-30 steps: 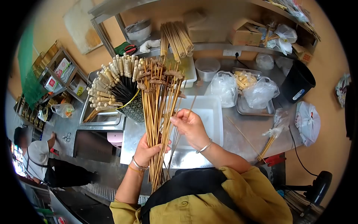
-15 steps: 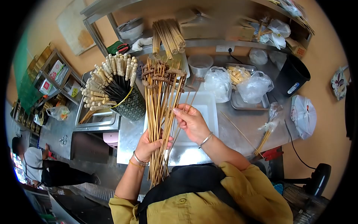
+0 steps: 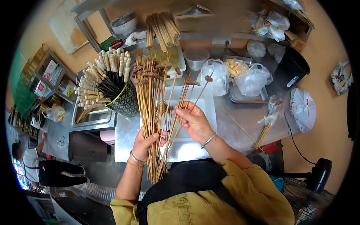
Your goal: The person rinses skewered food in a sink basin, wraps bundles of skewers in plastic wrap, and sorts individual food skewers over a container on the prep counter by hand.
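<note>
My left hand (image 3: 145, 144) is wrapped round a large bundle of wooden skewers (image 3: 149, 108), held upright over the front of the metal counter. Brown pieces of meat (image 3: 147, 70) cluster at the top ends. To its right, my right hand (image 3: 194, 122) pinches several skewers (image 3: 182, 98) that lean away from the bundle, each with small brown pieces near its tip. Behind my hands lies a white tray (image 3: 210, 98). At the bundle's left stands a patterned container (image 3: 128, 101) full of black sticks with pale wooden handles (image 3: 92, 84).
Plastic bags (image 3: 215, 77) and a metal tray (image 3: 249, 98) stand behind on the right, near a black bin (image 3: 291, 69). A loose skewer (image 3: 242, 128) lies on the counter (image 3: 232, 138). More skewers (image 3: 164, 30) are on the shelf. Another person (image 3: 37, 165) stands at far left.
Several skewers in my right hand have separated from the bundle and fanned out to the right. The camera view has shifted slightly. At far left, the other person's legs have moved.
</note>
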{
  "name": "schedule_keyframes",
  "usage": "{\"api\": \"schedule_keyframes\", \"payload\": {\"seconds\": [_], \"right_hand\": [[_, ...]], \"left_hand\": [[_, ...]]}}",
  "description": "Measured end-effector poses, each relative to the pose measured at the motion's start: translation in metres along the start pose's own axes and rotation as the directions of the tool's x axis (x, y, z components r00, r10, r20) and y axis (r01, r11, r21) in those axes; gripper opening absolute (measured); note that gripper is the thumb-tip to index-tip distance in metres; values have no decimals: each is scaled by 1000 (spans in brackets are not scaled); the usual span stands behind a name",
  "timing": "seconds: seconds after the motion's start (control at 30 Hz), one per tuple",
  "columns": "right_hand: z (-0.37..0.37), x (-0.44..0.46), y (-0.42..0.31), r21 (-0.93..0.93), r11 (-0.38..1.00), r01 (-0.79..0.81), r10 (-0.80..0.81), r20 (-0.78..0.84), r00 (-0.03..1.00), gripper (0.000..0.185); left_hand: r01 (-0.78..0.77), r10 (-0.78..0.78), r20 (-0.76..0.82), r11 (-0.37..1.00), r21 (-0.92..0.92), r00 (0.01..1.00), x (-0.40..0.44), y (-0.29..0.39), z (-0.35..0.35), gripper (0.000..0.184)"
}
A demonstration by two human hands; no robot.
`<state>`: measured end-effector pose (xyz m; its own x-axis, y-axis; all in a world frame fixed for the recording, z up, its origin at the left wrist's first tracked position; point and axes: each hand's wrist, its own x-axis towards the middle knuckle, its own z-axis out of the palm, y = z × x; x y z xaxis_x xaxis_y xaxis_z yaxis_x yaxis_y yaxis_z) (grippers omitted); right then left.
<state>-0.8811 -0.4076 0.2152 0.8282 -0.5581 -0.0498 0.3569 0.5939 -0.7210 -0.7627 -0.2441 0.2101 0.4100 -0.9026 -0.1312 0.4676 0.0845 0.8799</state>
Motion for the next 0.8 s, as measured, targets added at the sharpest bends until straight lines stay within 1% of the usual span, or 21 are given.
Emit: {"api": "schedule_keyframes", "payload": {"seconds": [0.07, 0.17, 0.2, 0.23, 0.37, 0.43, 0.57, 0.63, 0.67, 0.73, 0.77, 0.8], "right_hand": [[-4, 1, 3, 10, 1000, -18, 18, 25, 1000, 11], [-12, 1, 8, 40, 998, -54, 52, 53, 997, 9], [-15, 1, 9, 60, 996, -72, 68, 59, 996, 9], [-22, 2, 10, 70, 993, -92, 83, 131, 988, 11], [-29, -1, 7, 107, 987, -121, 102, 167, 981, 12], [-32, -1, 8, 117, 987, -114, 88, 205, 975, 13], [-31, -2, 12, 157, 982, -102, 67, 211, 975, 12], [-28, -4, 14, 177, 979, -99, 77, 124, 989, 12], [-25, -5, 12, 177, 979, -99, 77, 127, 989, 12], [-17, -10, 6, 94, 987, -129, 116, 126, 985, 11], [-13, -10, 5, 95, 987, -129, 116, 127, 985, 11], [-9, -10, 6, 59, 992, -111, 104, 117, 988, 12]], "left_hand": [[-16, 16, 30, 1000, 18, 999, 4, 1, 5, 31], [-22, 21, 25, 1000, 16, 999, 9, -2, 5, 30], [-23, 23, 13, 1000, 19, 1000, 10, -4, 3, 29], [-24, 24, 1, 999, 23, 1000, 11, -5, 2, 28], [-24, 23, -39, 1000, -18, 999, 11, -5, -4, 25], [-38, 38, -55, 999, 3, 998, 9, -2, -1, 24], [-55, 57, -74, 998, 33, 996, 6, -1, -1, 24], [-48, 51, -69, 998, 45, 996, 5, -1, -1, 27], [-50, 53, -71, 998, 46, 996, 4, -1, 0, 27], [-49, 49, -35, 999, 9, 998, 3, -2, 0, 33], [-58, 58, -9, 998, 5, 998, 3, -1, 1, 38], [-59, 59, -10, 998, 7, 998, 3, -1, 1, 38]]}}
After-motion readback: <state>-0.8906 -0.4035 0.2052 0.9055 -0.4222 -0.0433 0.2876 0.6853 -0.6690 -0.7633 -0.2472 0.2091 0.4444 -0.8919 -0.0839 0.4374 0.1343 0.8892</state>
